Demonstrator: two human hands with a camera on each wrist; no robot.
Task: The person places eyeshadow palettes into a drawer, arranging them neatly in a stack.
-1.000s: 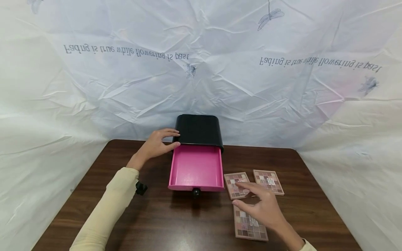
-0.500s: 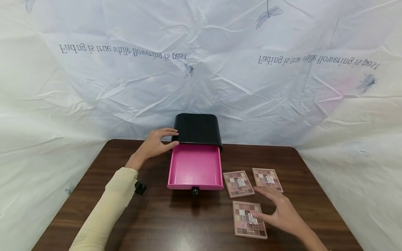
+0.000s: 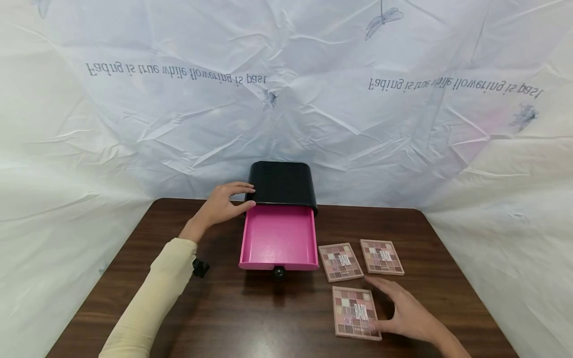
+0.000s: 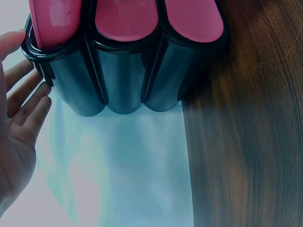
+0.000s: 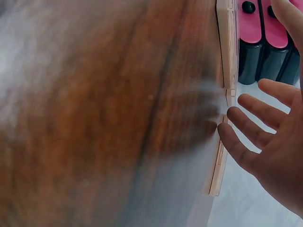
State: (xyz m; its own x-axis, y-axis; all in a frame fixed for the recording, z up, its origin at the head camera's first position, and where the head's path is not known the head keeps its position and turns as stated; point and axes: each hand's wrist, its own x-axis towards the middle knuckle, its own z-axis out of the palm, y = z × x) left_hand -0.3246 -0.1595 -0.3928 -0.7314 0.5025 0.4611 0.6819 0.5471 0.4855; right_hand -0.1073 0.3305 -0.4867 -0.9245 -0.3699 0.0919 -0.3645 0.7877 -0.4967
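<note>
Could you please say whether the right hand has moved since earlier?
Yes: against the pink drawer, the right hand sits farther right and lower in the head view.

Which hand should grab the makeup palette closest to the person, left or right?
Right, I'd say. The right hand is spread by that palette, holding nothing. The left hand is farther away, at the black box, on the other side of the pink drawer.

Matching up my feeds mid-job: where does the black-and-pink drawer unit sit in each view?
Head: drawer unit around and just below centre, left hand at its left side.
Left wrist: drawer unit across the top, left of centre.
Right wrist: drawer unit in the upper right corner, partly behind the right hand.
Shared landmark: the brown wooden table.
</note>
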